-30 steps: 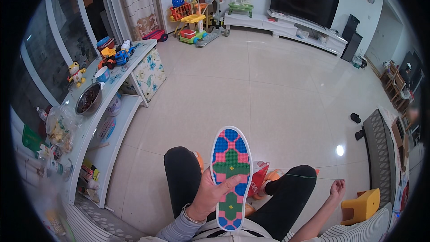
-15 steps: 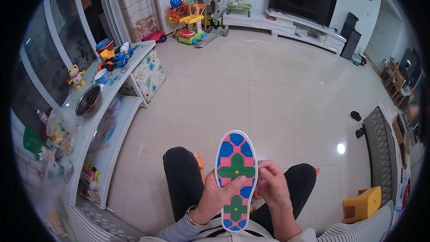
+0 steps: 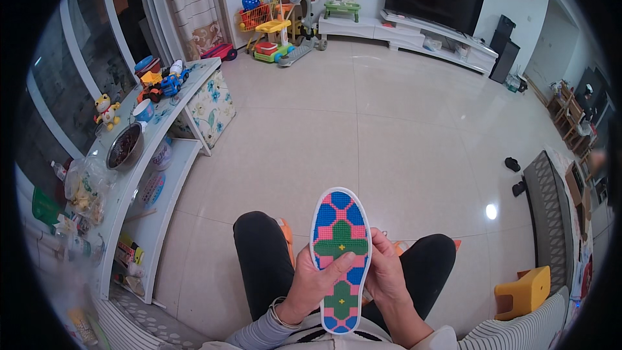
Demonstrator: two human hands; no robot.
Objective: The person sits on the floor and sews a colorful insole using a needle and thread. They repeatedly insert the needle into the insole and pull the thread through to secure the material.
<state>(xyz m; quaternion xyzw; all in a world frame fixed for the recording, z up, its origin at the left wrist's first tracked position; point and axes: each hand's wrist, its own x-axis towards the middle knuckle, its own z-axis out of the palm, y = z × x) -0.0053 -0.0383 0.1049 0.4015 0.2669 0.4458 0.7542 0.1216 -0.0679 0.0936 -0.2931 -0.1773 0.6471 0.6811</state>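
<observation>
Upright in front of my lap stands an embroidered shoe insole, patterned in blue, pink and green with small yellow crosses and a white edge. My left hand grips it from the left, the thumb lying across the patterned face and the other fingers hidden behind. At the right edge of the insole is my right hand, its fingers bent and partly hidden behind the insole. Whatever those fingers pinch is too small or too covered to make out.
A white shelf table on the left carries a metal bowl, toy trucks and plastic bags. A yellow stool stands at the right beside a grey sofa. Toys and a scooter stand at the back.
My right hand has moved from a raised pinch beside the insole's right edge to close against it, with fingers now partly behind. My left hand and the insole stay almost where they were.
</observation>
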